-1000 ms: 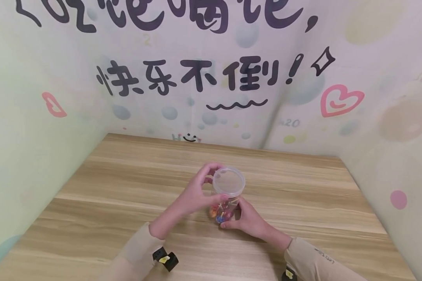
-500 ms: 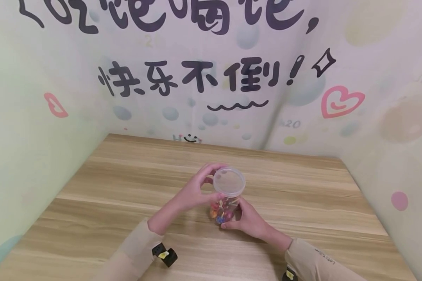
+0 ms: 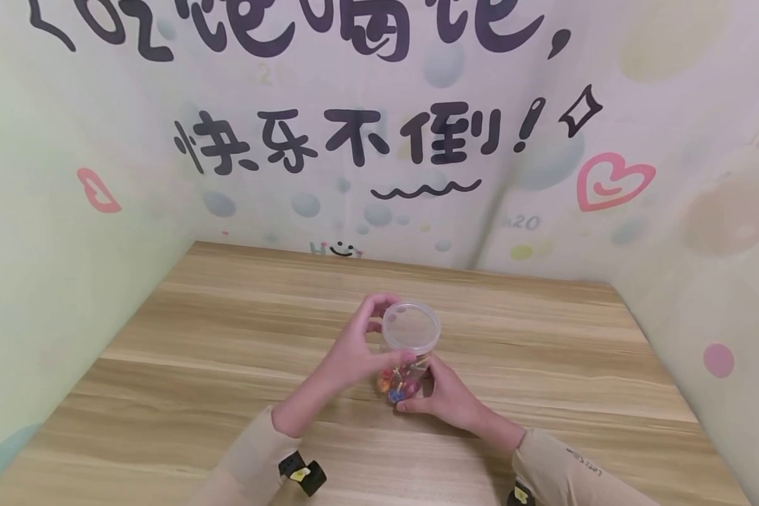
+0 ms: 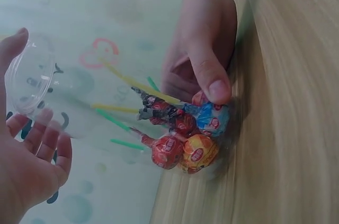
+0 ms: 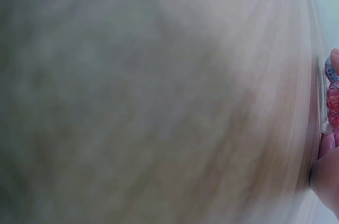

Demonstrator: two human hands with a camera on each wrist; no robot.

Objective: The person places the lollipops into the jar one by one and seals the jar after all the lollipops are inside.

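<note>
A clear plastic jar (image 3: pixel 411 376) stands upright on the table near its middle, in the head view. Its round translucent lid (image 3: pixel 411 327) sits on top. My left hand (image 3: pixel 354 355) holds the lid's rim, thumb at the front and fingers round the far left side. Low on the jar, my right hand (image 3: pixel 452 399) grips the right side, its thumb across the front. The left wrist view shows wrapped lollipops inside: a blue one (image 4: pixel 213 119), an orange one (image 4: pixel 198 153) and a red one (image 4: pixel 167 152) among several, their yellow and green sticks pointing toward the lid.
The wood-grain table (image 3: pixel 240 316) runs back to a printed wall sheet (image 3: pixel 379 211) with black lettering and pink hearts. Pale walls rise at both sides. Small black devices are strapped at the left wrist (image 3: pixel 300 473) and right wrist (image 3: pixel 520 494).
My left hand and forearm have shifted very slightly around the lid, and the thumb sits a little farther right along the rim than half a second ago. Jar and right hand stay in place.
</note>
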